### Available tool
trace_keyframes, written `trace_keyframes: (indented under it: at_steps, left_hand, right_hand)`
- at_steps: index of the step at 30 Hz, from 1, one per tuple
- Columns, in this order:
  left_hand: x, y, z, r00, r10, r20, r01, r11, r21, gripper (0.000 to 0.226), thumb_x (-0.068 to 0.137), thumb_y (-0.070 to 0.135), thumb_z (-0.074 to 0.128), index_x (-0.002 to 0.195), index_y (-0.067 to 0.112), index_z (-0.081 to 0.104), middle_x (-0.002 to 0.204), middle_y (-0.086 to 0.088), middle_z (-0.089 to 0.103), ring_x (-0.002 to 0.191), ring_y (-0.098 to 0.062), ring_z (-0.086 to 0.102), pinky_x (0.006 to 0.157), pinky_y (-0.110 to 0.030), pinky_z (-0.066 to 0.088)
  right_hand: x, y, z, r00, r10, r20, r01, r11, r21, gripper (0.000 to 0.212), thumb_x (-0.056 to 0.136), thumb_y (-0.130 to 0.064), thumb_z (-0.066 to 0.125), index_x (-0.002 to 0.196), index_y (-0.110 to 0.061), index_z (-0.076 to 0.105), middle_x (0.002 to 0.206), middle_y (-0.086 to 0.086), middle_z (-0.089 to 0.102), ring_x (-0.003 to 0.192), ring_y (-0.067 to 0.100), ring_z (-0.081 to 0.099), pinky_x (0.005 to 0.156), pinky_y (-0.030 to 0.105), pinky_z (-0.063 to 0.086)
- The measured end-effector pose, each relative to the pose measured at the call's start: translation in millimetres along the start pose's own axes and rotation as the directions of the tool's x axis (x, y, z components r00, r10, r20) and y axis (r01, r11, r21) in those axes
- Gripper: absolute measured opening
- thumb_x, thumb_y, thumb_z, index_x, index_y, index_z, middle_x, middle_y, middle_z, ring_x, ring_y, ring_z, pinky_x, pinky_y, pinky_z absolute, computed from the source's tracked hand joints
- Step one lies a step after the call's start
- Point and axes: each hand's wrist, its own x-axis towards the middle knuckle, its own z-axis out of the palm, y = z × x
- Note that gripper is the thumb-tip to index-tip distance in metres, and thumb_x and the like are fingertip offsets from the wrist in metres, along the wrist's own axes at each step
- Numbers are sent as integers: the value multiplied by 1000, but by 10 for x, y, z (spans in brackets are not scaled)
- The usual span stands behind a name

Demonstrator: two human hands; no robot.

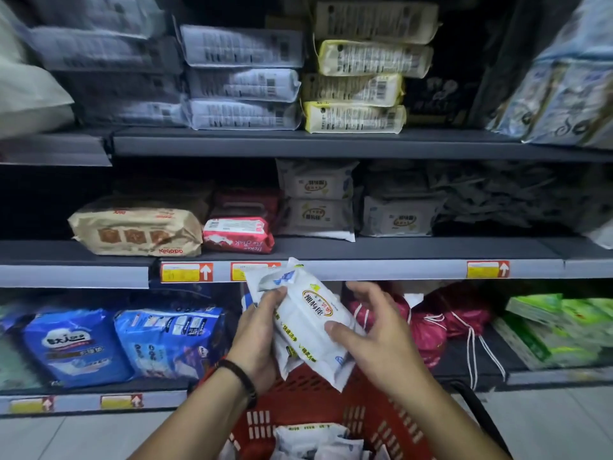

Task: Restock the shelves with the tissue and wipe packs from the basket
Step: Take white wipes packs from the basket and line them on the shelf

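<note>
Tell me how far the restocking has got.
Looks done: matching packs sit stacked on the middle shelf. In hand: left grip and right grip hold a white pack above the basket. Left: more packs lie in the basket.

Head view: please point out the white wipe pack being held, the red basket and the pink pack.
white wipe pack (311, 323), head view, its printed front.
red basket (310, 398), head view, its slotted wall.
pink pack (238, 235), head view, its front face.
</note>
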Motion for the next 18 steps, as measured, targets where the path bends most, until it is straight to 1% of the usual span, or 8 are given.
trace_keyframes:
  at_steps: [3,6,9,11,12,15,16,18]
  left_hand:
    - [-2,7,8,999,-20,44,21,1000,-20,41,102,40,53,131,13,66,116,-20,77,105,-39,75,79,-56,62]
    - [5,18,14,998,-6,65,8,1000,-24,47,102,45,53,138,15,62,123,-20,74,113,-42,72,93,-67,55]
    - [-30,24,51,990,85,116,-84,996,-12,49,100,47,57,136,14,61,125,-23,73,113,-43,71,74,-53,63]
    - [-54,-16,71,979,148,143,-150,989,5,44,97,33,63,133,9,62,124,-23,73,109,-40,73,74,-48,64]
    - [-56,-46,67,978,147,149,-150,989,14,44,95,25,66,133,5,62,122,-23,74,103,-39,75,75,-48,65]
    - [-70,-42,44,983,106,149,-110,994,21,49,92,25,70,131,-5,62,110,-28,73,68,-36,73,43,-36,56]
    - [-65,-10,33,983,105,150,-113,993,41,47,92,24,70,129,-4,63,110,-28,74,67,-37,72,44,-40,57]
    - [-15,43,3,978,157,135,-165,985,52,34,92,11,70,125,2,65,113,-25,76,86,-44,75,73,-63,60]
  right_hand:
    - [52,27,-79,962,194,194,-238,941,239,58,69,-36,94,119,-25,68,111,-4,77,97,9,76,78,21,56]
    - [59,18,-92,940,175,293,-272,902,334,44,69,-31,88,106,-8,79,98,12,82,87,23,79,74,31,56]
    - [57,19,-71,974,171,148,-211,925,315,40,65,-30,92,94,-6,80,88,11,82,80,26,78,71,35,57]
    - [22,-15,1,988,156,2,-150,943,299,37,66,-29,96,89,-7,78,82,8,81,75,26,78,67,37,59]
    - [-16,-56,50,990,137,-43,-120,956,266,36,69,-34,96,89,-9,79,80,4,81,73,23,79,66,38,60]
    - [-118,-226,85,996,79,30,-78,996,-38,33,80,-55,86,91,-24,83,71,-10,78,59,1,68,60,29,54]
    - [-123,-269,57,996,77,52,-67,982,-176,39,77,-63,83,96,-29,82,74,-12,77,60,-1,64,60,27,53]
    - [-75,-294,-42,999,32,-21,-38,915,-403,74,60,-76,83,120,-37,64,107,-19,67,86,0,61,79,30,55]
